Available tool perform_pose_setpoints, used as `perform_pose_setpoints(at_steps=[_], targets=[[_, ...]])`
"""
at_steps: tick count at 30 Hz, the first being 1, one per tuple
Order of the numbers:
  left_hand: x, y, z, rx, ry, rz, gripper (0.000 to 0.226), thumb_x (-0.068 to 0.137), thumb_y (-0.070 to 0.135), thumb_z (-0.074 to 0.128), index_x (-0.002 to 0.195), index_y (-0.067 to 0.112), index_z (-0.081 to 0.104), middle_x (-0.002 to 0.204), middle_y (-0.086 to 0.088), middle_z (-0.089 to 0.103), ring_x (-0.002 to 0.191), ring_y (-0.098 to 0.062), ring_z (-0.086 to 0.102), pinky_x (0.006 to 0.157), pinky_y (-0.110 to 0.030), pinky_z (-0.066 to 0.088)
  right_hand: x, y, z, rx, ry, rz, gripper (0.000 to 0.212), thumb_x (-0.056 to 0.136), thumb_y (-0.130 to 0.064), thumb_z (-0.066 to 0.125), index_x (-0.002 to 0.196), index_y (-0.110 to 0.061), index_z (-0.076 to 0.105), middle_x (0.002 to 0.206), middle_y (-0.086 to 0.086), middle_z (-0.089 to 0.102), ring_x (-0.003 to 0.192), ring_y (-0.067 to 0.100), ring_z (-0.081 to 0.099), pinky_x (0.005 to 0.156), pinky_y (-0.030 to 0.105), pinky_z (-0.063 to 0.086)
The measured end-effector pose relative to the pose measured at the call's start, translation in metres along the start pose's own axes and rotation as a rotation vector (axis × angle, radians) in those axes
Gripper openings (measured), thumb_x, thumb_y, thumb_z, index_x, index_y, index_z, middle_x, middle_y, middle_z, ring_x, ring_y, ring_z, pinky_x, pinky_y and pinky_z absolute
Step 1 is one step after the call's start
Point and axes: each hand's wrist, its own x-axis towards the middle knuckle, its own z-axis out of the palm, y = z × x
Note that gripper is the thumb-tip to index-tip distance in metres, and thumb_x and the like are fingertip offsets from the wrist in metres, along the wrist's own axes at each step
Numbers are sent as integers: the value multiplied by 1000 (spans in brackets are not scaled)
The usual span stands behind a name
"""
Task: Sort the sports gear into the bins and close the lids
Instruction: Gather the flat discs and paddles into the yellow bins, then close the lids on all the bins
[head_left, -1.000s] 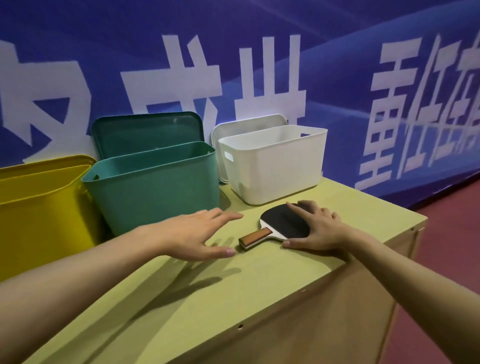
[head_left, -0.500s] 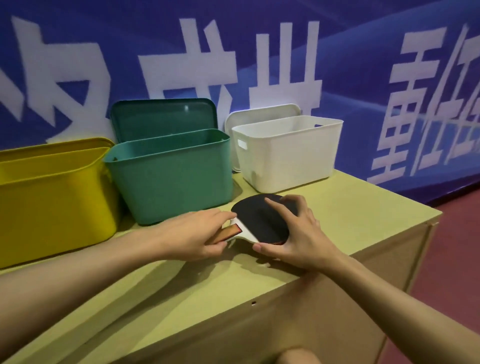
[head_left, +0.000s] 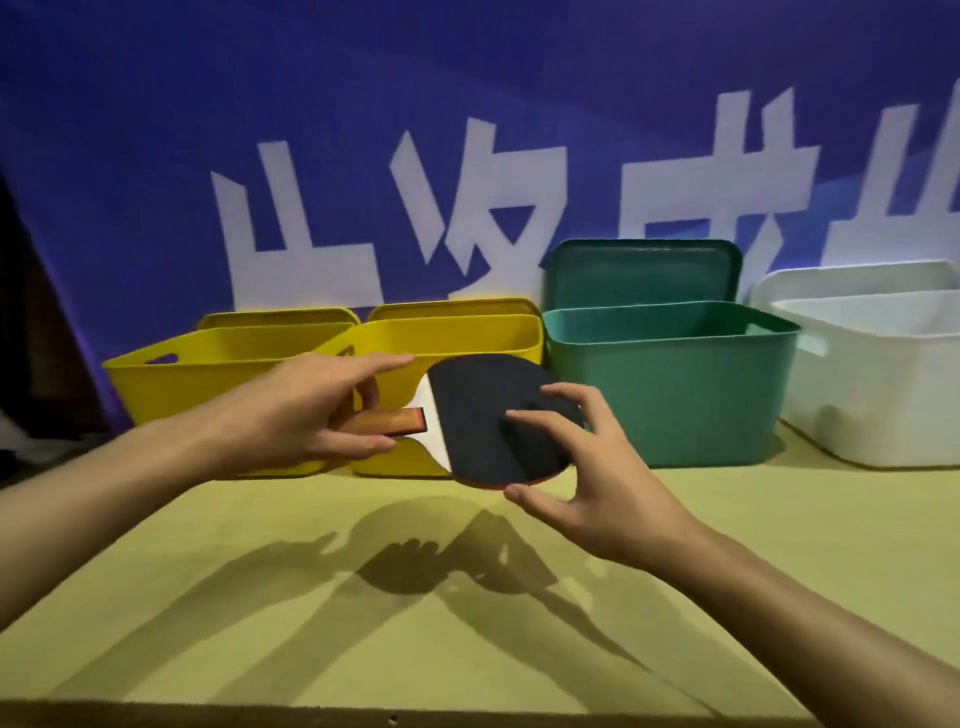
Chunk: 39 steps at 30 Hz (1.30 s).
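Note:
A table tennis paddle (head_left: 485, 415) with a black face and a wooden handle hangs in the air above the table, in front of the yellow bins. My left hand (head_left: 306, 415) grips its handle, index finger stretched out. My right hand (head_left: 582, 467) pinches the blade's right edge between thumb and fingers. Two open yellow bins (head_left: 208, 369) (head_left: 467, 338) stand behind the paddle, then an open green bin (head_left: 691, 405) and an open white bin (head_left: 883, 395) to the right.
Each bin's lid leans upright behind it: yellow lids (head_left: 280, 317), a green lid (head_left: 641, 275), a white lid (head_left: 852, 275). A blue banner (head_left: 467, 130) with white characters hangs behind. The yellow-green tabletop (head_left: 467, 623) stretches towards me to its front edge.
The paddle has been lifted off the table and carried left, from before the green bin to before the yellow bins. My view has turned left, showing a second yellow bin.

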Motion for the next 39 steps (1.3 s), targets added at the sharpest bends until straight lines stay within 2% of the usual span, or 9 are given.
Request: perform_pose_setpoints(at_steps=[6,9,11,17,21,26,30,34,39], targets=[[-37,-141,-20,-99,159,-156,76,75,44,80,145,36,52,98,14,67,88,-10,67,74,-27,55,129,-45,67,70,97,-140,58,86,-51,75,139,-40,56,144,-14,37,134,10,43,111,30,46],[-56,-188,-35,-172,147,-258,65,75,29,85,136,33,62,101,7,70,88,-12,69,79,-39,56,165,-65,113,229,159,-113,46,92,-32,74,136,-34,61,141,-10,44,132,6,46,109,21,43],[-60,-215,-57,-161,105,-283,52,83,36,85,132,28,68,100,6,72,87,-14,70,75,-42,55,184,-83,136,415,185,-49,43,93,-21,72,134,-32,64,143,-9,48,135,3,45,110,16,38],[-45,-277,-106,-227,59,-303,49,84,54,73,123,25,75,101,10,69,89,-13,70,76,-32,53,257,-116,150,692,55,135,50,95,-11,66,136,-39,61,146,-13,47,138,2,43,113,34,45],[-26,-341,-93,-254,23,-336,44,88,56,73,124,30,74,107,13,67,96,-9,62,84,-33,50,315,-131,159,622,3,212,45,94,-14,61,131,-39,65,145,-13,48,136,-3,42,113,33,43],[1,-416,-70,-72,-292,-453,54,91,61,63,138,36,61,134,10,53,117,-17,40,103,-48,42,343,-124,158,319,-191,350,39,96,-11,59,124,-38,67,137,-11,53,129,4,50,111,39,47],[-7,-425,-115,-142,-318,-362,41,99,52,57,137,35,62,132,10,51,114,-15,43,100,-47,46,339,-159,118,227,-316,403,43,97,-7,59,112,-46,67,123,-14,62,116,-2,57,102,26,49],[-21,-438,-150,-114,-522,-332,53,99,57,53,148,37,48,141,8,39,121,-15,35,104,-44,43,355,-182,94,195,-291,467,34,99,-11,58,115,-38,72,123,-16,61,113,-1,58,93,17,51],[7,-440,-170,-287,-424,-367,60,100,56,53,154,36,40,146,7,36,123,-10,28,112,-44,39,377,-193,86,169,-296,501,33,101,-16,58,119,-43,64,129,-13,54,116,-1,51,85,0,40]])
